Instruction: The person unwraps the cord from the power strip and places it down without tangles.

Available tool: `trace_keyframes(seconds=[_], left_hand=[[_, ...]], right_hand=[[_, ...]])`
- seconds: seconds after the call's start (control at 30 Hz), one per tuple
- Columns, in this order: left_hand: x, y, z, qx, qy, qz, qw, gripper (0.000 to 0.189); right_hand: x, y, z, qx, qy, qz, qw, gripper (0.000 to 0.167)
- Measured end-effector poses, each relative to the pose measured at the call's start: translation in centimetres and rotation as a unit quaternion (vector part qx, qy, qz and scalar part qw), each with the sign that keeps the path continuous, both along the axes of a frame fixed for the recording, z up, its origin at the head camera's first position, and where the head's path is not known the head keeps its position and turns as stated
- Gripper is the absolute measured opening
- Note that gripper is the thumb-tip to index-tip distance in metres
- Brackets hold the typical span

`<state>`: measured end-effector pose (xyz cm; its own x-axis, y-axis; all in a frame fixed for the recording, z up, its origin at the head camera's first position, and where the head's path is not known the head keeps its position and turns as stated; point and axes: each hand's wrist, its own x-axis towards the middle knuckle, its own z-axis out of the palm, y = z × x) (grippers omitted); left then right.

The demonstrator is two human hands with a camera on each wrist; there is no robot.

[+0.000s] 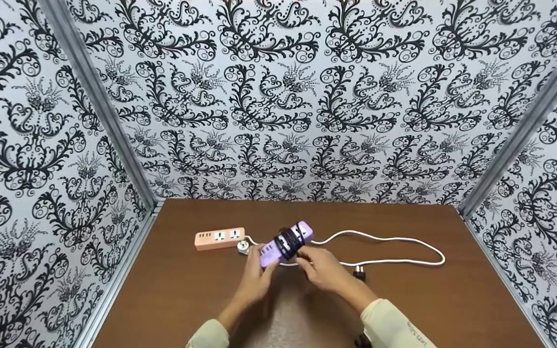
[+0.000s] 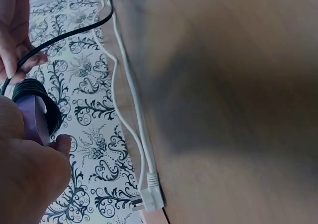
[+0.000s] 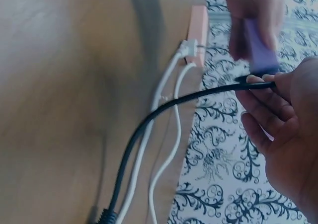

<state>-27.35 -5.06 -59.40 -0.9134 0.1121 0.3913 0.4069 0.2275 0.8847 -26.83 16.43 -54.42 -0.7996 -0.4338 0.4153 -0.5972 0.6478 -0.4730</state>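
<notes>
In the head view my left hand (image 1: 253,281) grips the lower end of a purple power strip (image 1: 270,255), which is held tilted above the brown table. Several turns of black cord (image 1: 286,243) are wound around the strip's middle and upper part. Close by on the right, my right hand (image 1: 324,269) pinches the cord's free length between thumb and fingertips. From those fingers the black cord (image 3: 198,92) runs out in a curve in the right wrist view. A black plug (image 1: 359,273) hangs at its end, prongs upward in the head view.
A peach power strip (image 1: 220,239) lies on the table (image 1: 182,299) at the back left, its white plug (image 1: 243,247) beside it. Its white cord (image 1: 404,239) loops far to the right behind my hands. Patterned walls (image 1: 278,106) enclose the back and sides.
</notes>
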Motion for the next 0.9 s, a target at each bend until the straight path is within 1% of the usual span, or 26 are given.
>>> trace_keyframes(seconds=[0.07, 0.13, 0.2, 0.3, 0.4, 0.53, 0.63, 0.7, 0.8, 0.9], left_hand=[[0.1, 0.0, -0.2, -0.001, 0.005, -0.006, 1.0, 0.04], [0.1, -0.1, -0.2, -0.003, 0.007, -0.004, 1.0, 0.039], [0.0, -0.2, -0.2, -0.004, 0.001, 0.003, 1.0, 0.038], [0.0, -0.5, -0.3, -0.006, -0.001, 0.01, 0.9999, 0.036], [0.0, -0.7, -0.5, -0.007, 0.005, 0.007, 0.9999, 0.037], [0.0, -0.9, -0.8, -0.014, 0.015, 0.002, 0.9998, 0.037], [-0.1, -1.0, -1.0, -0.024, 0.014, -0.001, 0.9996, 0.037], [-0.1, -1.1, -1.1, -0.024, 0.008, -0.006, 0.9996, 0.038], [-0.1, -1.4, -1.1, -0.016, -0.005, -0.012, 0.9998, 0.038], [-0.3, -1.7, -1.0, -0.006, -0.017, -0.005, 0.9998, 0.037]], right_hand=[[-0.3, 0.3, 0.4, -0.002, 0.0, -0.019, 0.9998, 0.015], [-0.6, 0.6, 0.6, -0.003, -0.008, -0.039, 0.9992, 0.017], [-0.9, 0.9, 0.7, -0.002, -0.021, -0.06, 0.998, 0.017], [-1.3, 1.3, 0.7, -0.01, -0.032, -0.089, 0.9954, 0.012], [-1.8, 1.7, 0.5, -0.022, -0.031, -0.116, 0.9925, 0.007], [-2.5, 2.4, 0.4, -0.041, -0.04, -0.145, 0.9878, 0.007], [-2.8, 3.1, 0.1, -0.043, -0.052, -0.16, 0.9849, 0.008], [-3.0, 3.5, -0.2, -0.035, -0.051, -0.167, 0.9839, 0.008], [-3.2, 4.0, -0.9, -0.023, -0.049, -0.18, 0.9822, 0.01], [-3.2, 4.8, -1.8, -0.023, -0.07, -0.185, 0.9801, 0.013]])
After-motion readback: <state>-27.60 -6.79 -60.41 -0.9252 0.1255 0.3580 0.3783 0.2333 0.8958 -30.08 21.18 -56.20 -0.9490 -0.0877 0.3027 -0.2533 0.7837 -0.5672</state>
